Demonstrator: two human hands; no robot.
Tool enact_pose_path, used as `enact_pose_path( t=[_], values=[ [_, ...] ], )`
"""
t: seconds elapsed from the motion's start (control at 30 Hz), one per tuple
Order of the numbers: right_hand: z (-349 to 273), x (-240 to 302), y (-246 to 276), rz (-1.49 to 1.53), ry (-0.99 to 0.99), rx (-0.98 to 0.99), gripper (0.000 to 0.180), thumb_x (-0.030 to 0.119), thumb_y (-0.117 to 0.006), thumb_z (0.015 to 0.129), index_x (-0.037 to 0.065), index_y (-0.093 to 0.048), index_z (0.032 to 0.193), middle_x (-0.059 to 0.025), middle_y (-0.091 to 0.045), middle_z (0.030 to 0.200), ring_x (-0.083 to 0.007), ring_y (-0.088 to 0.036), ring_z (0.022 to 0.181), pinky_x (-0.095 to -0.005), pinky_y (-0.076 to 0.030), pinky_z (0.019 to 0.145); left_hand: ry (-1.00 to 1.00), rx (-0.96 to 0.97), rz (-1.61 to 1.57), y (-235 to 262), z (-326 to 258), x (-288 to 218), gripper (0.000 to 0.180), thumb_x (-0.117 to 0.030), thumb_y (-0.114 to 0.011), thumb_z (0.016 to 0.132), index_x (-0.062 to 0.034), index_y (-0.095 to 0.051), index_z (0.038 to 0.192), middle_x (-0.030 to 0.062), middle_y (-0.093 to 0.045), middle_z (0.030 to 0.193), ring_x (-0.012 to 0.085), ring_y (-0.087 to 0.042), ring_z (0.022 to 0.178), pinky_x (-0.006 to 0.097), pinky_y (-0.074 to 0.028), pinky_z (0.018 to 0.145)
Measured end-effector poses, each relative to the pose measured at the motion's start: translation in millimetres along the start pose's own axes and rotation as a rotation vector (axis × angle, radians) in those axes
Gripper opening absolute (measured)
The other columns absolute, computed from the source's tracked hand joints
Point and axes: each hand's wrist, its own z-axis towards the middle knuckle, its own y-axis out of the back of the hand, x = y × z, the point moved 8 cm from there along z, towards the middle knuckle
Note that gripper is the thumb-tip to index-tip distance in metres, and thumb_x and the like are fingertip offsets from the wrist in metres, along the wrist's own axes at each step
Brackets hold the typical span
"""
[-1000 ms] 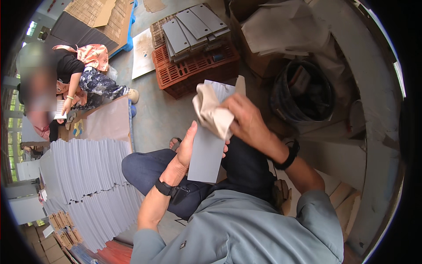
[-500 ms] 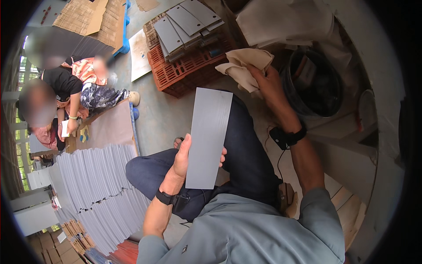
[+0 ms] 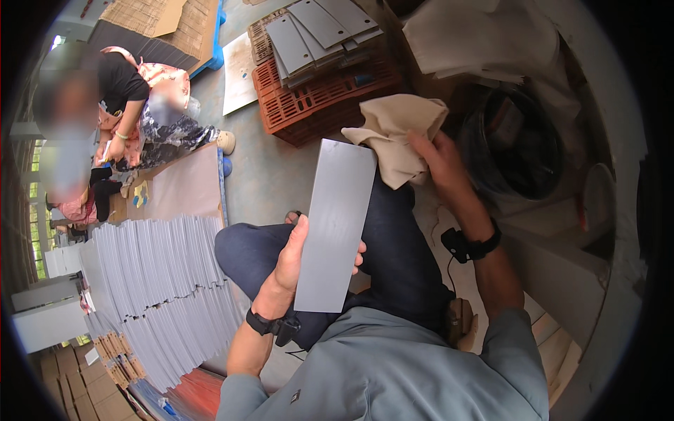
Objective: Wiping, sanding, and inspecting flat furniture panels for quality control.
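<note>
A flat grey rectangular panel [image 3: 335, 224] is held upright over my lap. My left hand [image 3: 289, 259] grips it along its lower part, thumb on the left edge and fingertips showing past the right edge. Up and to the right, my right hand [image 3: 437, 156] pinches a cream cloth [image 3: 399, 133] that hangs in loose folds. The cloth's lower left side comes close to the panel's top right corner; whether they touch I cannot tell.
Beyond my knees, an orange plastic crate [image 3: 298, 98] carries several grey panels with holes [image 3: 319, 31]. A black bucket [image 3: 516, 144] stands at right. Tall stacks of grey panels [image 3: 158, 274] rise at left. Farther left a co-worker [image 3: 126, 91] sits, and another person is partly visible.
My right hand has brought the cloth down toward the panel, and the cloth has spread wider. The panel in my left hand has barely moved. The whole view has shifted slightly.
</note>
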Motion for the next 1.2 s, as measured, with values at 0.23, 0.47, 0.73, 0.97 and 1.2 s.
enact_pose_path(
  t=[0.23, 0.47, 0.73, 0.97, 1.2],
  values=[
    [-21.8, -2.1, -55.3, 0.004, -0.174, 0.231, 0.063, 0.026, -0.071, 0.09, -0.003, -0.051, 0.143, -0.0112, -0.063, 0.13, -0.0175, -0.06, 0.118, -0.0317, -0.043, 0.106, -0.028, -0.025, 0.109, 9.1, -18.2, -4.4, 0.087, -0.068, -0.023, 0.104, 0.0067, -0.051, 0.139, 0.0249, -0.066, 0.116, 0.0292, -0.07, 0.098, 0.042, -0.06, 0.084],
    [-22.7, 0.6, -75.5, -0.046, -0.185, 0.261, 0.06, 0.023, -0.071, 0.088, -0.002, -0.054, 0.14, -0.0106, -0.066, 0.125, -0.0172, -0.063, 0.113, -0.0303, -0.046, 0.102, -0.028, -0.027, 0.203, 15.3, -24.3, -7.2, 0.086, -0.068, -0.024, 0.104, 0.0061, -0.051, 0.139, 0.0247, -0.066, 0.118, 0.029, -0.07, 0.099, 0.042, -0.059, 0.085],
    [-22.4, -3.7, -80.4, -0.027, -0.248, 0.235, 0.053, 0.023, -0.068, 0.089, -0.002, -0.059, 0.134, -0.0101, -0.068, 0.121, -0.0152, -0.065, 0.109, -0.0291, -0.049, 0.098, -0.022, -0.043, 0.299, 21.9, -26.5, -7.5, 0.088, -0.072, -0.031, 0.102, 0.006, -0.051, 0.138, 0.0238, -0.066, 0.12, 0.0285, -0.07, 0.103, 0.041, -0.059, 0.088],
    [-19.8, -1.1, -79.6, -0.044, -0.245, 0.229, 0.053, 0.028, -0.067, 0.09, -0.006, -0.06, 0.131, -0.0131, -0.069, 0.118, -0.0173, -0.065, 0.108, -0.0308, -0.049, 0.097, -0.054, -0.04, 0.355, 22.5, -20.9, -8.5, 0.089, -0.072, -0.032, 0.101, 0.0059, -0.051, 0.138, 0.0234, -0.066, 0.121, 0.0284, -0.07, 0.104, 0.041, -0.058, 0.09],
    [-17.1, -11.4, -81.4, 0.019, -0.208, 0.183, 0.054, 0.034, -0.068, 0.092, -0.007, -0.062, 0.126, -0.0128, -0.07, 0.115, -0.0163, -0.065, 0.105, -0.0312, -0.049, 0.095, -0.064, -0.019, 0.364, 19.2, -18.6, -8.1, 0.088, -0.071, -0.031, 0.102, 0.006, -0.051, 0.139, 0.0232, -0.066, 0.122, 0.029, -0.069, 0.106, 0.041, -0.058, 0.093]
  ],
)
